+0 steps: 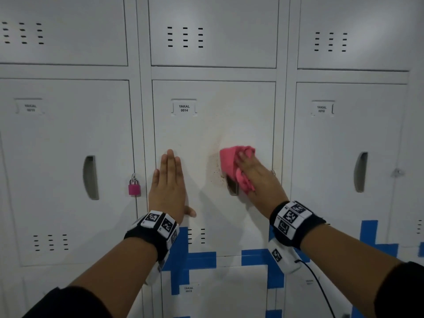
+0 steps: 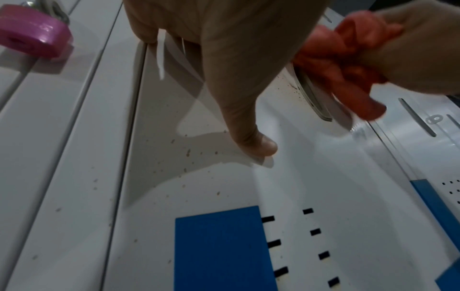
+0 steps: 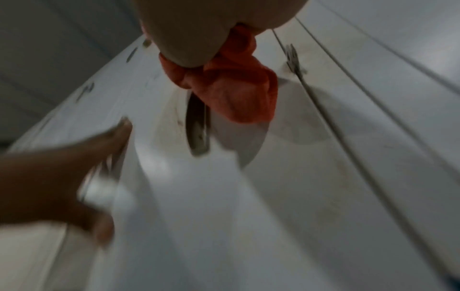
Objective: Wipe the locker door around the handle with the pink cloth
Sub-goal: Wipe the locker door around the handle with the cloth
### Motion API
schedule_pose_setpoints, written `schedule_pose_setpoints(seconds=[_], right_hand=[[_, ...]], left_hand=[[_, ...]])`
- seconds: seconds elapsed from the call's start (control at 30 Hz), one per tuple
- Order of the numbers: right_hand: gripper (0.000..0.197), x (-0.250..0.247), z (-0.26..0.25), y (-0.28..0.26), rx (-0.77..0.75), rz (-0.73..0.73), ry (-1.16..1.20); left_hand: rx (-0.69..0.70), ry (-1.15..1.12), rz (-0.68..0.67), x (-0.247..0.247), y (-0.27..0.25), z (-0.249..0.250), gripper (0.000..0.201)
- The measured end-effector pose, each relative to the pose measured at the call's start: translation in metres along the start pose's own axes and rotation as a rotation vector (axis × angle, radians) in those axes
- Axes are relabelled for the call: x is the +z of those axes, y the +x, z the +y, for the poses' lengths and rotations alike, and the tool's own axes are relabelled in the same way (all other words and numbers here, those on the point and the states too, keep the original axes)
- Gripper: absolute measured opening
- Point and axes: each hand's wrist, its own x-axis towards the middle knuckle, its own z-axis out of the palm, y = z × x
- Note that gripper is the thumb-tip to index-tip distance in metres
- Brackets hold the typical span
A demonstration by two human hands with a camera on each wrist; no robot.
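The crumpled pink cloth (image 1: 229,161) is bunched in the grip of the right hand (image 1: 252,171) and pressed over the top of the recessed metal handle (image 1: 232,187) on the white metal locker door (image 1: 206,129). The left hand (image 1: 169,180) is laid flat, grip released, on the door's left side.

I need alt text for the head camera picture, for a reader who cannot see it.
A person's right hand holds a pink cloth on the handle of locker door 0014, where brown specks show. The left hand lies flat on the same door; a pink padlock hangs on the locker to the left.
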Motion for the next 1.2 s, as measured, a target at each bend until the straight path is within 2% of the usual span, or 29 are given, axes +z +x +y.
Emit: schedule_pose_setpoints(seconds=[0.07, 0.13, 0.2, 0.27, 0.33, 0.47, 0.63, 0.77, 0.83, 0.93, 1.0, 1.13, 1.2], right_hand=[[0.062, -0.007, -0.004, 0.021, 0.106, 0.18, 0.083], [0.067, -0.013, -0.006, 0.05, 0.211, 0.26, 0.18], [0.07, -0.014, -0.012, 0.072, 0.279, 0.182, 0.209], [0.065, -0.01, -0.021, 0.08, 0.274, 0.121, 0.136], [0.063, -0.006, -0.029, 0.078, 0.213, 0.084, 0.042], [0.07, 0.005, -0.03, 0.061, 0.017, -0.102, -0.119], [0.067, 0.01, -0.012, 0.035, -0.277, -0.1, -0.149], [0.054, 0.0, 0.001, 0.025, -0.353, -0.153, -0.132], [0.05, -0.006, 0.004, 0.026, -0.293, -0.099, -0.072], [0.048, -0.018, 0.002, 0.038, -0.129, 0.115, 0.034], [0.051, -0.025, -0.004, 0.05, -0.044, 0.182, 0.075], [0.068, -0.017, -0.017, 0.064, 0.078, -0.054, 0.04], [0.067, -0.008, -0.022, 0.064, 0.098, -0.066, -0.009]], left_hand=[[0.0, -0.001, 0.003, 0.0, 0.0, 0.0, 0.157], [0.003, -0.01, 0.005, 0.0, 0.001, -0.001, 0.157], [0.008, -0.017, 0.002, 0.0, 0.001, -0.001, 0.157], [0.009, -0.022, 0.006, 0.001, 0.001, -0.001, 0.158], [0.011, -0.02, 0.017, 0.003, 0.001, -0.002, 0.158], [0.016, -0.016, 0.031, 0.006, 0.001, -0.004, 0.157], [0.027, -0.016, 0.048, 0.006, -0.001, -0.002, 0.155], [0.08, -0.107, 0.107, -0.001, -0.004, 0.0, 0.144], [0.122, -0.105, 0.145, -0.011, -0.001, -0.001, 0.142], [0.171, -0.033, 0.154, -0.025, 0.01, -0.002, 0.138], [0.182, 0.013, 0.133, -0.031, 0.016, -0.001, 0.136], [0.163, 0.033, 0.1, -0.026, 0.018, -0.001, 0.127], [0.149, 0.04, 0.107, -0.023, 0.019, -0.001, 0.125]])
